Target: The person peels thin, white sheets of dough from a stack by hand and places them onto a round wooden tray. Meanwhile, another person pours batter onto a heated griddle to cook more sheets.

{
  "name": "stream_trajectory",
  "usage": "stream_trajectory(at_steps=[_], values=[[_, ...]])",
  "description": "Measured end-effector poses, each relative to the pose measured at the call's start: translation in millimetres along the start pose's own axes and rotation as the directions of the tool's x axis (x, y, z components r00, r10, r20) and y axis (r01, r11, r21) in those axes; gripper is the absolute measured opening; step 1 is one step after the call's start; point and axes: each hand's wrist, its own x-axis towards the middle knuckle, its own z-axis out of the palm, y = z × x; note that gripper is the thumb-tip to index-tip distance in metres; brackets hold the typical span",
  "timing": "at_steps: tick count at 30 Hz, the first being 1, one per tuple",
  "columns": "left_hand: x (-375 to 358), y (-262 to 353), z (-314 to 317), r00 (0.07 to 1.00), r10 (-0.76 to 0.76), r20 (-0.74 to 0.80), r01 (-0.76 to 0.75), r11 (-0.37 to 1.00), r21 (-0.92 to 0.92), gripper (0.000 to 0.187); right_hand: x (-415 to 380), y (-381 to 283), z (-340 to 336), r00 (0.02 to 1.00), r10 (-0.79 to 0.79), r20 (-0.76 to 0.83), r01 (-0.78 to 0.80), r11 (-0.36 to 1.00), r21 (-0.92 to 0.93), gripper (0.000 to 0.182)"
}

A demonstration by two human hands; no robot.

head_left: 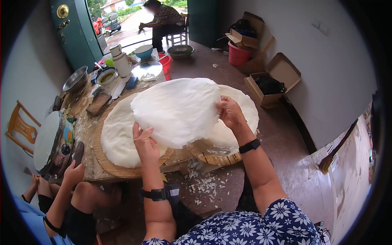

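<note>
Table [87,165] partly hidden; both hands [145,141] [231,112], fingers pinching lifted white sheet [177,110].

- The white round sheet [177,110] is thin, soft and slightly wrinkled, lifted clear of the table and tilted, its face toward the camera.
- The left hand [145,143] pinches its lower left edge; the right hand [231,113] grips its right edge, fingers curled over the rim.
- It hangs above two more white rounds: one [118,136] lies flat on a woven mat [100,157] at left, another [241,112] rests on a second woven mat [216,157] at right, partly hidden behind it.
</note>
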Motion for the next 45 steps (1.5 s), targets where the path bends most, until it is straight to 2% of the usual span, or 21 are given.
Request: stream_trajectory(at_steps=[3,5,7,9,11,12,13,15,17,19,20,22,23,25,26,28,31,35,39,41,45], values=[[-14.9,-31.5,35.1,0.997,-0.042,0.061,0.046,0.997,-0.068,0.058,-12.1,-27.9,-41.5,0.993,-0.06,-0.097,0.06,0.998,-0.003,0.021],[-26.0,-57.1,52.2,0.996,-0.041,0.082,0.047,0.997,-0.065,0.057,-24.1,-44.5,-64.8,0.978,-0.106,-0.18,0.112,0.994,0.02,0.024],[-38.0,-78.4,68.1,0.98,-0.081,0.184,0.096,0.992,-0.076,0.057,-27.3,-51.7,-99.2,0.968,-0.122,-0.218,0.134,0.99,0.038,0.024],[-44.0,-103.3,69.4,0.974,-0.11,0.197,0.122,0.991,-0.052,0.053,-31.9,-55.7,-124.8,0.937,-0.125,-0.326,0.143,0.989,0.031,0.025],[-48.8,-125.6,64.2,0.943,-0.305,0.134,0.297,0.952,0.072,0.045,-29.4,-50.7,-152.7,0.927,-0.121,-0.354,0.142,0.989,0.033,0.026],[-52.1,-134.3,63.6,0.926,-0.361,0.113,0.356,0.932,0.067,0.038,-24.5,-43.6,-168.6,0.91,-0.111,-0.399,0.127,0.992,0.013,0.026],[-53.3,-140.6,60.5,0.925,-0.363,0.112,0.356,0.931,0.076,0.038,-18.9,-35.6,-182.7,0.891,-0.102,-0.443,0.111,0.994,-0.005,0.027],[-54.5,-152.5,53.0,0.861,-0.507,-0.045,0.501,0.83,0.246,0.041,-9.0,-19.0,-202.1,0.894,-0.075,-0.442,0.074,0.997,-0.019,0.027],[-51.4,-162.8,45.5,0.857,-0.508,-0.082,0.51,0.815,0.274,0.036,-3.5,-11.3,-217.7,0.895,-0.05,-0.444,0.038,0.999,-0.036,0.028],[-51.7,-156.3,48.3,0.827,-0.544,-0.139,0.559,0.776,0.291,0.024,-1.2,-14.6,-209.7,0.845,-0.065,-0.531,-0.047,0.98,-0.194,0.027],[-50.7,-156.4,47.0,0.825,-0.548,-0.139,0.563,0.771,0.297,0.024,-2.5,-16.7,-206.5,0.841,-0.061,-0.537,-0.049,0.981,-0.188,0.027],[-48.9,-156.2,45.3,0.823,-0.552,-0.136,0.567,0.779,0.268,0.018,-4.6,-20.2,-203.2,0.8,-0.138,-0.584,-0.097,0.93,-0.354,0.027],[-48.1,-155.5,44.4,0.819,-0.559,-0.134,0.572,0.773,0.273,0.018,-2.0,-18.7,-205.4,0.794,-0.138,-0.592,-0.1,0.931,-0.35,0.027],[-49.1,-152.7,46.2,0.809,-0.574,-0.131,0.578,0.733,0.357,0.015,3.1,-16.2,-211.6,0.735,-0.256,-0.628,-0.166,0.829,-0.533,0.027],[-49.0,-153.4,46.7,0.813,-0.561,-0.155,0.575,0.734,0.362,0.011,4.1,-13.6,-214.7,0.724,-0.259,-0.64,-0.172,0.83,-0.531,0.027],[-47.5,-154.6,42.8,0.799,-0.578,-0.167,0.592,0.705,0.39,0.01,4.0,-11.7,-213.9,0.714,-0.377,-0.59,-0.238,0.661,-0.711,0.029],[-44.9,-154.5,37.3,0.785,-0.594,-0.177,0.599,0.655,0.46,0.012,1.2,-16.5,-213.1,0.737,-0.334,-0.588,-0.317,0.597,-0.737,0.03],[-45.7,-150.2,41.6,0.787,-0.591,-0.177,0.595,0.653,0.469,0.007,-3.4,-16.8,-209.9,0.758,-0.381,-0.529,-0.282,0.54,-0.793,0.029],[-44.5,-144.2,43.8,0.807,-0.581,-0.105,0.56,0.698,0.445,0.008,-6.6,-25.9,-204.6,0.764,-0.336,-0.55,-0.26,0.619,-0.741,0.025],[-43.9,-141.4,46.4,0.807,-0.585,-0.077,0.56,0.718,0.413,0.007,-3.9,-30.4,-206.4,0.772,-0.208,-0.601,-0.237,0.783,-0.575,0.022],[-41.3,-144.7,39.7,0.784,-0.618,-0.064,0.557,0.653,0.512,0.01,-6.1,-32.9,-207.9,0.771,-0.182,-0.611,-0.248,0.797,-0.551,0.021]])
